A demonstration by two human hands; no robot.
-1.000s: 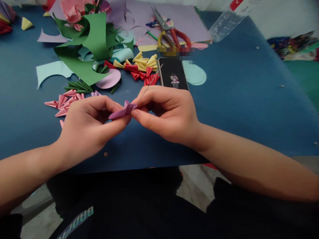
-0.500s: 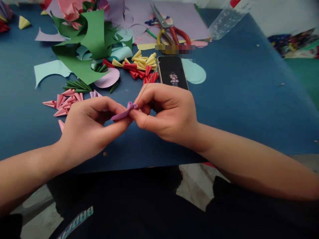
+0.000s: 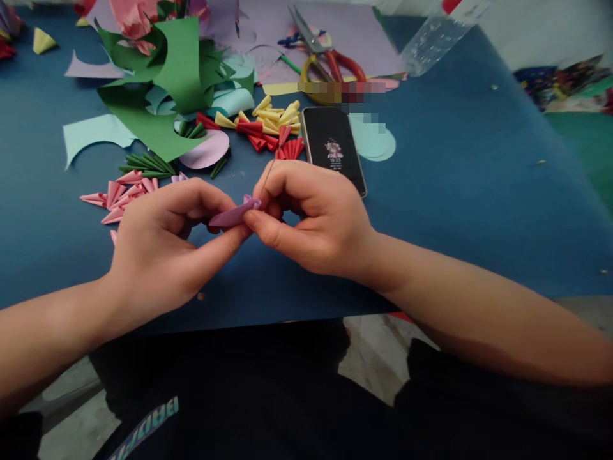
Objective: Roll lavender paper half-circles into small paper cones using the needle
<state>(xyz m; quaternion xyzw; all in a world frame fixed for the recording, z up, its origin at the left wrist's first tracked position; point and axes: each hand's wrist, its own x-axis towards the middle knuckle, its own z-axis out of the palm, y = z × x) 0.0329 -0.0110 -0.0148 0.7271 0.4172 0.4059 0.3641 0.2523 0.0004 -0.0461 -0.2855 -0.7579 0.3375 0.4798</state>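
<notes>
A small purple paper piece (image 3: 234,214), rolled toward a cone, is pinched between both hands above the blue table (image 3: 454,191). My left hand (image 3: 163,246) grips its left end with thumb and fingers. My right hand (image 3: 311,214) pinches its right end and also holds a thin wire (image 3: 271,167) that slants up and away from the fingers. Just left of my left hand lies a pile of pink paper cones (image 3: 122,195).
A black phone (image 3: 334,148) lies just beyond my right hand. Red and yellow cones (image 3: 271,126), green rolled strips (image 3: 143,166), green and light blue paper scraps (image 3: 167,83), lilac sheets, scissors (image 3: 330,61) and a clear plastic bottle (image 3: 431,38) cover the far side.
Both hands have stayed together on the purple piece, turning it slightly. The wire in my right hand has tilted more upright. The view has shifted a little.
</notes>
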